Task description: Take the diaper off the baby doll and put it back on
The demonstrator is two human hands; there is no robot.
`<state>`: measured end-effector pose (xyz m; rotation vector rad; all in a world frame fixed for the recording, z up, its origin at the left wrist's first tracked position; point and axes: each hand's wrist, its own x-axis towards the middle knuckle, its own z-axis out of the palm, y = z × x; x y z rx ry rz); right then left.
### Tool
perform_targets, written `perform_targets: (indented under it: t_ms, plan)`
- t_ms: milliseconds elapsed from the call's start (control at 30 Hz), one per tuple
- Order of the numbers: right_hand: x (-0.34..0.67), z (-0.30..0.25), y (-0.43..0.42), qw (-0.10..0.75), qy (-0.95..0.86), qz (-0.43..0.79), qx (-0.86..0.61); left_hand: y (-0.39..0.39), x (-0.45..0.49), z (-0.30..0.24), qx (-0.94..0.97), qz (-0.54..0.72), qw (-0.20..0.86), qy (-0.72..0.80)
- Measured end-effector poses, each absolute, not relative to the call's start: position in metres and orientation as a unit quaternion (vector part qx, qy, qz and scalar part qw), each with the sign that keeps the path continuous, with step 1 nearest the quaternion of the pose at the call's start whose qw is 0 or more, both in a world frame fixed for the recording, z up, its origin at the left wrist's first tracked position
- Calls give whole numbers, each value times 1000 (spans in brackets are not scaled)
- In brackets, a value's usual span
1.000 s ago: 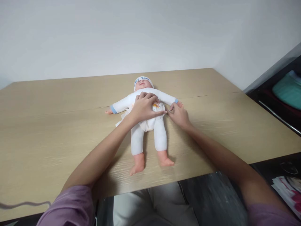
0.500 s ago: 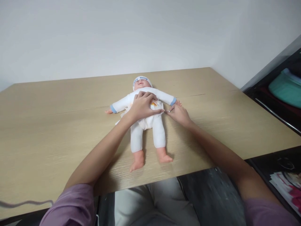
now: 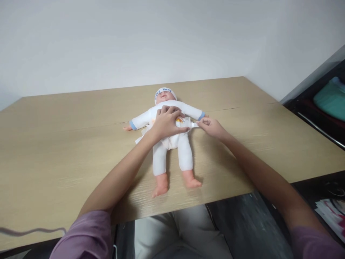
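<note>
White-clothed, a doll (image 3: 172, 103) is lying face-up on the counter (image 3: 81, 147). My left hand (image 3: 167, 123) is resting, thumb and fingers spread, over its diaper (image 3: 172, 141), while my right hand (image 3: 212, 126) is pinching the white tab (image 3: 194, 125) sticking out beside its hip.

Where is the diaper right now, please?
At the head view's centre, the diaper lies across the doll, partly under the left hand, beside the right hand.

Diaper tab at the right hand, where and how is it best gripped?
Likely by its outer end, pinched from the right: the diaper tab is a narrow, flat strip sticking out sideways from the diaper, toward the right hand.
</note>
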<state>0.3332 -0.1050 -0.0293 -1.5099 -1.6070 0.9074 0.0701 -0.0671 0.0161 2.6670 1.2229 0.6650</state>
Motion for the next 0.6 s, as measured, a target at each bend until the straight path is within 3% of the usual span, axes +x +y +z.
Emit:
perform_targets:
  t_ms: [367,600]
  plan:
    - [266,1,-67,355,-692,369,-510,-64,72,12,880,237,61,407]
    - [263,-17,-94,470,-750,134,-446,-62,71,14,872,240,114,411]
